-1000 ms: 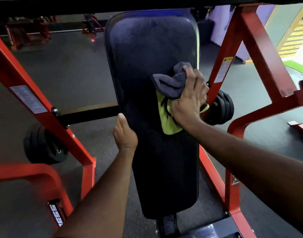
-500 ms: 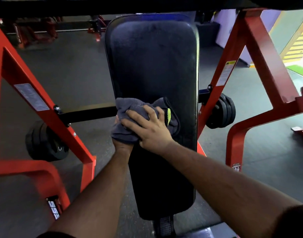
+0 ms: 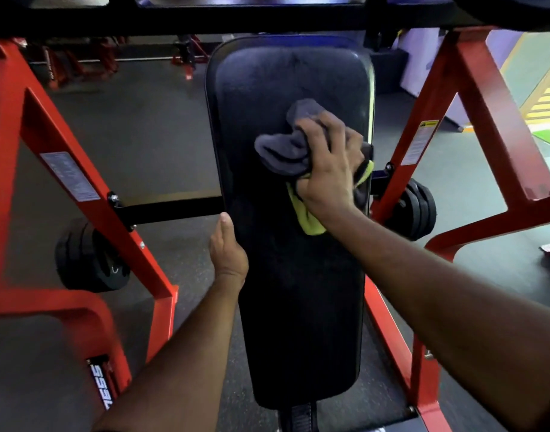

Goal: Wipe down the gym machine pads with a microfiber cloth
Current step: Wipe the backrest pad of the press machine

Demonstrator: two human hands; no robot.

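pad [image 3: 298, 291] surface free at 6 and 11 o'clock | red frame [image 3: 5, 120] walls 9 and 3 | black bar [image 3: 236, 20] caps 12 | floor [image 3: 161, 126] gap open at 10

One pad [image 3: 298, 307], one cloth [image 3: 280, 151], two hands [image 3: 228, 252] [image 3: 328, 173].

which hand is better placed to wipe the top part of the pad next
Right. The right hand holds the cloth bunched against the pad, just below the top part. The left hand has no cloth and holds the pad's left edge lower down, likely steadying it.
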